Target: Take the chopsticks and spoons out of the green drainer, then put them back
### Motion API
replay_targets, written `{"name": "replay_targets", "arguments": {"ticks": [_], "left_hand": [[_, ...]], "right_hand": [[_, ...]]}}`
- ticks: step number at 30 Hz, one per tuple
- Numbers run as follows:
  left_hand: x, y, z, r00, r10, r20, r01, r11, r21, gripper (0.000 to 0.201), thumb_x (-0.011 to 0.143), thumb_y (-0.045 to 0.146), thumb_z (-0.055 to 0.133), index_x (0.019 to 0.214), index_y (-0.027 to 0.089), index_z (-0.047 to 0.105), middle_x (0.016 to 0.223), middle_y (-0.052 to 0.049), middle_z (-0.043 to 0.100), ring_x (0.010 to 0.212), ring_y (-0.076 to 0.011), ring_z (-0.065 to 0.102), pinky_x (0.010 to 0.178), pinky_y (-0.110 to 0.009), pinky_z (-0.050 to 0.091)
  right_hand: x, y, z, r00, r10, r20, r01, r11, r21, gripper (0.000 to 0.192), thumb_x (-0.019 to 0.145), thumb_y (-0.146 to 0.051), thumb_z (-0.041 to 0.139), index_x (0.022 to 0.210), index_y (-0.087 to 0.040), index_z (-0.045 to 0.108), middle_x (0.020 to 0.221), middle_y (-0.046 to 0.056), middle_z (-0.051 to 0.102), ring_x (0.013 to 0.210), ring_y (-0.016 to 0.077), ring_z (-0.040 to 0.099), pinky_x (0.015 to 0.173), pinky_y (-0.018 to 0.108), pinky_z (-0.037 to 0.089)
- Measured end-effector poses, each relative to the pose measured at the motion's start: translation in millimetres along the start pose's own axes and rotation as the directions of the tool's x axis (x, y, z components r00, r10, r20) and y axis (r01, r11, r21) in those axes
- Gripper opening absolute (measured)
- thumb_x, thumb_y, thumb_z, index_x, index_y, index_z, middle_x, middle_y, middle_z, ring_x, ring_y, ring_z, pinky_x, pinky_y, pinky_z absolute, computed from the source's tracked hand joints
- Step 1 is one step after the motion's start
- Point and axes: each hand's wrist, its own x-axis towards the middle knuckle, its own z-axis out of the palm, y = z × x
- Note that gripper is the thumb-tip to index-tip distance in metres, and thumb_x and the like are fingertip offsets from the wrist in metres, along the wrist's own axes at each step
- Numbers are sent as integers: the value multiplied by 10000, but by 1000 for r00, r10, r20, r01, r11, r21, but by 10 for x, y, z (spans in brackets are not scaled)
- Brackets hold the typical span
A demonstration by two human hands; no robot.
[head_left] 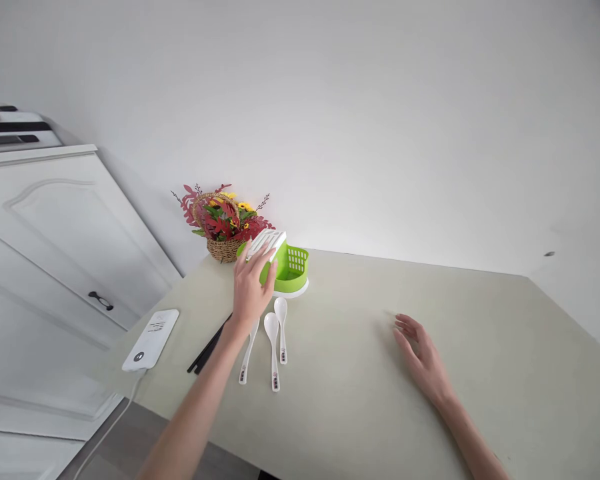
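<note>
A green plastic utensil caddy [293, 283] with a white slotted top [276, 239] and a white base stands toward the back of the table. My left hand [250, 290] reaches over its front, fingers spread across the slotted top and thumb apart to the right. It hides part of the caddy, and whether it presses on the top I cannot tell. Three white spoons lie in front: a left spoon [249, 357], a middle spoon [273, 350] and a right spoon [282, 333]. Black chopsticks [205, 353] lie partly behind my left forearm. My right hand [423, 360] hovers low over the table at the right, loosely open, holding nothing.
A wicker basket [223, 251] of red and yellow flowers stands behind the caddy. Near the table's left edge lies a white flat device [151, 340] with a cable [111, 427]. White cabinets [55, 267] border the table [350, 400] at left; a wall [405, 133] runs behind it.
</note>
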Motion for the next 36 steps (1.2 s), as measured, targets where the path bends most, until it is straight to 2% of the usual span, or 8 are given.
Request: {"name": "replay_targets", "arguments": {"ticks": [3,5,9,13,20,24,29,36], "left_hand": [[-345,372,-66,996,-94,10,94,979,-181,334,1078,367,404,1209,249,688,1225,-91,728,1247,-257,622,1078,-465,503],[-657,606,-70,979,-126,159,172,930,-324,296,1069,361,426,1051,273,709,1013,-77,751,964,-225,695,884,-390,569],[-1305,951,-29,844,76,530,262,805,-532,262,1034,304,513,824,266,664,679,-5,672,546,-139,571,521,-277,441],[-1689,987,-72,800,166,577,245,787,-566,338,1011,293,545,678,235,555,512,36,527,423,-102,415,450,-276,306],[-1696,87,-508,884,-332,328,401,901,-168,343,1036,441,473,806,248,639,557,20,543,455,-136,462,462,-270,340],[-1693,-519,-791,884,-449,131,421,886,197,360,1010,539,431,1024,252,649,827,-64,653,802,-258,633,750,-373,515],[-1882,-948,-962,828,-536,166,488,834,256,456,977,604,414,1092,225,638,926,-96,637,890,-296,645,846,-439,536],[-1985,-1118,-1006,747,-603,281,582,797,162,468,947,633,456,1043,237,685,929,-67,692,794,-247,664,766,-372,543]], "right_hand": [[-3,-6,2,1000,-5,-3,5,1000,-12,539,955,-609,536,1396,-298,532,1473,97,580,1355,316,542,882,388,536],[-6,-7,4,1000,-4,-6,4,1000,-23,539,953,-612,535,1389,-295,536,1465,100,586,1349,319,546,877,391,537],[-12,-10,7,1000,-6,-3,6,999,-46,544,946,-623,536,1378,-292,538,1464,101,589,1347,317,549,861,383,540],[-13,-22,8,1000,-10,-2,10,998,-69,541,943,-614,542,1373,-284,543,1462,104,593,1344,318,554,833,367,541],[-5,-2,4,999,-39,2,39,992,-122,526,936,-600,545,1351,-278,556,1443,103,608,1325,319,573,746,348,537],[-9,26,14,998,-64,-5,62,985,-160,513,933,-591,548,1336,-273,566,1418,108,623,1308,327,585,702,347,526],[-18,80,27,998,-66,-11,63,985,-161,518,922,-587,561,1330,-269,582,1393,112,637,1289,334,597,700,353,523],[14,228,21,1000,-26,-18,23,991,-135,509,913,-608,576,1301,-280,609,1393,89,656,1279,333,609,785,392,536]]}}
